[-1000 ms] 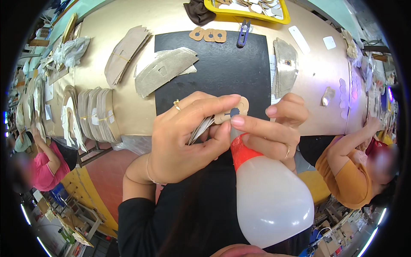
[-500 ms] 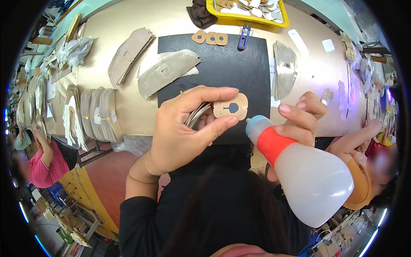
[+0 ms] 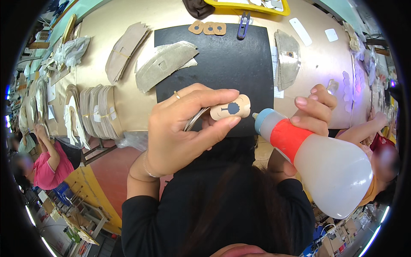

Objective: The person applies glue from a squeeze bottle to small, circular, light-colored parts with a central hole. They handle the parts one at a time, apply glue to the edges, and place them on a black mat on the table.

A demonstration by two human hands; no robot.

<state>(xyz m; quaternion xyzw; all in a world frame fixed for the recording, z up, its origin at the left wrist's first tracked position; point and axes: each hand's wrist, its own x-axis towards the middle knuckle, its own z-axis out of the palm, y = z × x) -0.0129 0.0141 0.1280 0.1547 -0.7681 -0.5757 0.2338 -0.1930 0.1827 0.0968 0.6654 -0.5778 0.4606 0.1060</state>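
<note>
Between the thumb and forefinger of my left hand (image 3: 177,124) is a tan rounded patch (image 3: 219,112) with a dark keyhole-like shape in its middle. The patch looks bent or tilted. Tucked deeper in the same hand is a stack of thin pieces (image 3: 197,119), mostly covered by the fingers. My right hand (image 3: 314,111) is wrapped round a translucent white squeeze bottle (image 3: 334,173) with a red band and a light blue cap. Its nozzle points at the patch's right edge, a small gap apart from it.
On the black mat (image 3: 227,55) lie three similar tan patches (image 3: 208,28), purple thread snips (image 3: 243,26) and grey curved panels (image 3: 165,64). More panels (image 3: 287,60) rest to the right, bundled ones (image 3: 99,112) to the left. A yellow tray (image 3: 252,6) sits at the back; co-workers sit either side.
My right hand has drawn the bottle to the right, and its nozzle is farther from the patch. The patch has tilted in my left fingers. The whole view has shifted slightly.
</note>
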